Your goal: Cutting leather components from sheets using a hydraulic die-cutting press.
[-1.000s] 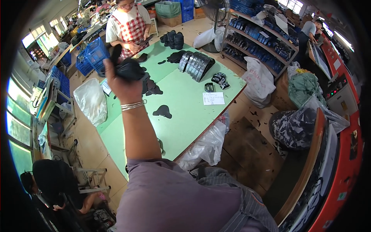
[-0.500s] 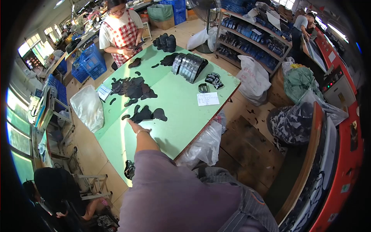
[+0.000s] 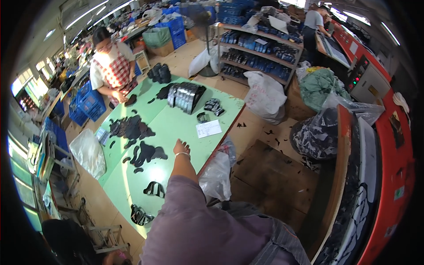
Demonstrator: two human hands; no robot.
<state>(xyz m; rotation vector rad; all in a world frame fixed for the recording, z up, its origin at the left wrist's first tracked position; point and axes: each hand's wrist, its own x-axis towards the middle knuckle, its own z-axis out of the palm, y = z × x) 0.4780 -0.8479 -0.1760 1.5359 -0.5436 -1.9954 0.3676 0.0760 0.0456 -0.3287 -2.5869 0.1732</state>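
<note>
My left hand, with a pale band at the wrist, hovers over or rests on the green table; which, I cannot tell. Its fingers look stretched out and it holds nothing that I can see. Left of it lies a cluster of dark flat cut pieces, with a larger pile of dark pieces beyond. A white written sheet lies up and to its right. Nearer me are a black piece with cut-out openings and a bundle of black strips. My right hand is out of view.
Across the table a co-worker in a checked apron stands at the far left corner. A curved stack of shiny black pieces sits at the back. Clear plastic bags hang at the right edge. A loaded shelf rack stands behind.
My left hand has moved away from the dark pieces toward the right, and my view has turned. The co-worker's hand has come down to a dark piece at the table's far edge.
</note>
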